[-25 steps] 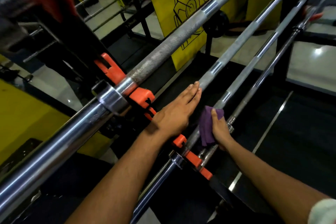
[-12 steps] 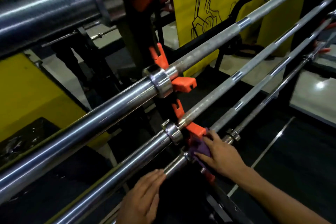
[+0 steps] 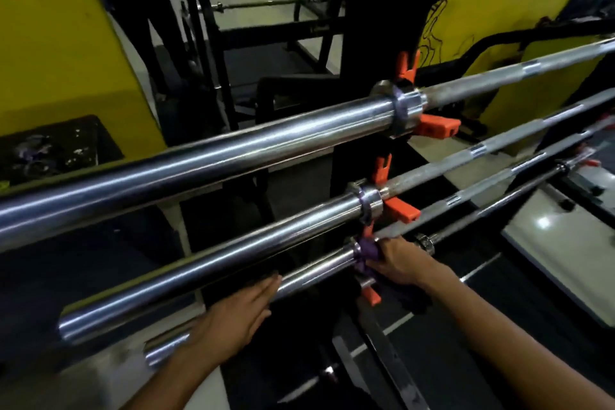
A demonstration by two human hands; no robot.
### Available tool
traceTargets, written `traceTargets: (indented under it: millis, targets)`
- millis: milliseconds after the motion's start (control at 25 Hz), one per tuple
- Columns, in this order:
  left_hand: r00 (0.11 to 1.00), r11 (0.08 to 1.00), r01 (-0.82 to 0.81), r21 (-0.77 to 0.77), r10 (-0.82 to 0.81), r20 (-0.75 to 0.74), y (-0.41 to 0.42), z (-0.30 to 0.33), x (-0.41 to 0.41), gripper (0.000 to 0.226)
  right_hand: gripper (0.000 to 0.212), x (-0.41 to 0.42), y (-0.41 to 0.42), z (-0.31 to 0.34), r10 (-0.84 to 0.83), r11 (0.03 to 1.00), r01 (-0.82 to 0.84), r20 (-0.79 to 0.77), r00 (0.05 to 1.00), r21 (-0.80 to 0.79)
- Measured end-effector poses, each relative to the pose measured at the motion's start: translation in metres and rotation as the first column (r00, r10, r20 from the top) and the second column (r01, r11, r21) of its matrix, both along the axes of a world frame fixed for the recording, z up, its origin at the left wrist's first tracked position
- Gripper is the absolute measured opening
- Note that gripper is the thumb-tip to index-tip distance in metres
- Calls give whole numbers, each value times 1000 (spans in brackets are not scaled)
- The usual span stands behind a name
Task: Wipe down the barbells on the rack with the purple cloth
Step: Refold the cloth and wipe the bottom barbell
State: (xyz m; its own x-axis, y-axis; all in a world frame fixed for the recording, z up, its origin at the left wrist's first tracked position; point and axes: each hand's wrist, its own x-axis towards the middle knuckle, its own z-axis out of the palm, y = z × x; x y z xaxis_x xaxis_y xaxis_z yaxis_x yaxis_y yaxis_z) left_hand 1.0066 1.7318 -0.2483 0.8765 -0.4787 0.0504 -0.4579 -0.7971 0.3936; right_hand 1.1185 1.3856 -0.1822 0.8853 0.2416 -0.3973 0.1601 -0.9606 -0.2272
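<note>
Several chrome barbells lie across a black rack with orange hooks (image 3: 401, 208). The top barbell (image 3: 233, 150) is the thickest in view, a second barbell (image 3: 233, 251) lies under it, and a third barbell (image 3: 316, 271) runs lower still. My right hand (image 3: 397, 263) grips the purple cloth (image 3: 367, 253) around the third barbell at its collar. My left hand (image 3: 238, 313) lies flat with straight fingers on the sleeve of that same bar, left of the cloth.
A thinner dark bar (image 3: 499, 206) sits behind my right hand. Yellow panels (image 3: 60, 63) stand behind the rack, and a black upright post (image 3: 366, 43) carries the hooks. White floor (image 3: 562, 250) shows at the right.
The view swung left and lower along the bars. My left hand slid down onto the third bar's sleeve, and my right hand with the cloth now wraps the collar.
</note>
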Motion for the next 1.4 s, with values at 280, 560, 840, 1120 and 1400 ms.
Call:
traceTargets:
  millis: [280,560,840,1120,1400]
  targets:
    - [995,996,61,-68,-67,-80,14,-17,9,60,43,-8,-14,11,-360,926,334,143,922,177]
    - [981,995,55,-83,-69,-179,17,-16,17,69,64,-62,54,-53,-484,870,409,318,815,277]
    - [973,995,57,-84,-74,-220,9,-1,15,64,34,-118,42,-30,-448,871,318,340,827,375]
    - [973,995,69,-71,-83,-217,8,0,12,64,58,-17,87,-43,-94,995,101,465,880,10]
    - [961,995,63,-80,-83,-266,10,-3,13,66,46,-53,84,-60,-491,804,197,440,752,561]
